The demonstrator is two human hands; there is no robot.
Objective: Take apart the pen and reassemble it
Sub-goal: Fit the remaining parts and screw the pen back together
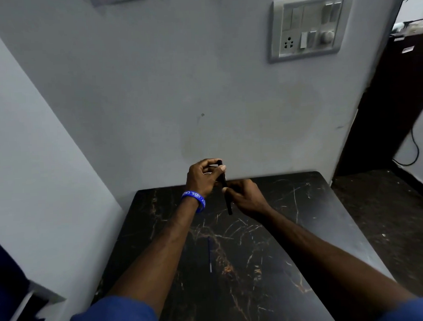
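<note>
A black marble-patterned table (293,217) stands against a grey wall (154,90) bearing a switch panel (307,26). Above the table's far edge, the left hand (202,177) and right hand (244,195) grip a black pen (228,201); a thin blue refill (209,255) lies on the tabletop.

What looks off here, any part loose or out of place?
One thing: the thin blue refill lies alone on the dark marble table, apart from the black pen body that the left hand and right hand hold above it. That fits a disassembled pen. No damage or spill shows.
</note>
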